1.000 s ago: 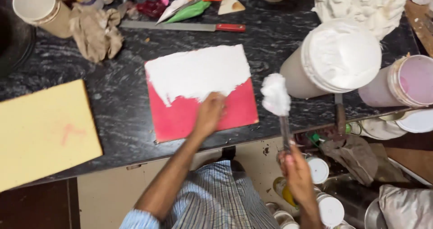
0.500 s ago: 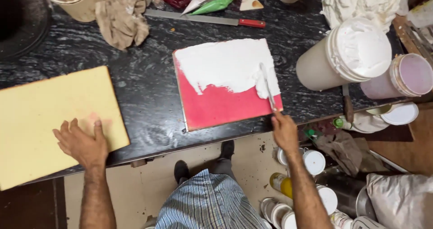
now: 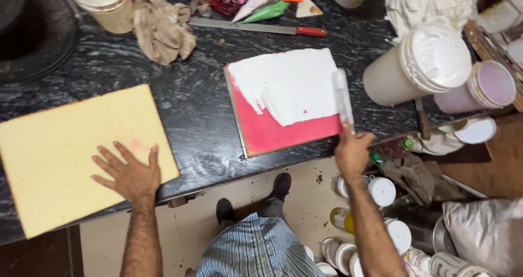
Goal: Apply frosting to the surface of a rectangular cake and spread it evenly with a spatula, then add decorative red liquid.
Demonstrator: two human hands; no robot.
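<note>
your right hand (image 3: 353,151) grips a creamy spatula (image 3: 343,100) on the red board (image 3: 283,132), half white. your left hand (image 3: 128,170), fingers spread, presses the soft yellow cake sheet (image 3: 60,151).

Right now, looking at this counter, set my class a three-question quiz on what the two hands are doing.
1. True or false: the left hand lies flat on the pale yellow rectangular sponge sheet.
2. What does the right hand hold?
A. orange scissors
B. a cream-coated flat spatula
C. a red-handled knife
3. Fill in: white cream covers the red square board except its ____ edge strip, nearest the person.

Key: 1 true. 2 B, the spatula. 3 near (lower).
</note>
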